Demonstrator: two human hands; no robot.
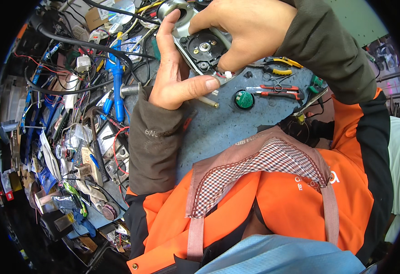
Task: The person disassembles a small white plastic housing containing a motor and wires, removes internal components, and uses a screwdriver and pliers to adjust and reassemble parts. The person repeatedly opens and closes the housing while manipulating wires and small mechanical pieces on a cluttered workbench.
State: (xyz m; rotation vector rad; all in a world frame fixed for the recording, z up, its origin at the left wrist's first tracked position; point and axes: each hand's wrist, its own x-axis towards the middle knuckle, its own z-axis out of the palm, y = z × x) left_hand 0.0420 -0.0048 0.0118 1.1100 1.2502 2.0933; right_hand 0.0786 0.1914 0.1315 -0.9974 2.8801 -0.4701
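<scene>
At the far edge of the blue-grey worktop my two hands hold a grey metal housing [185, 55]. It has a black round centre with a metal hub and brass-coloured screws, and a wide metal ring at its top. My left hand [171, 80] cradles its left side, thumb toward the lower edge and a finger along the side. From the right, my right hand [250, 32] grips it, thumb bent against the lower right part and fingers on the far side. By that thumb sits a small white connector [228, 74] with a red wire. The housing's underside is hidden.
Right of centre lie a round green part [244, 99] in a black ring, a red-and-black handled tool [280, 92] and yellow-handled pliers [280, 71]. Cables, a blue solder sucker-like tool [117, 82] and loose parts crowd the left side. Worktop [209, 137] shows between my arms.
</scene>
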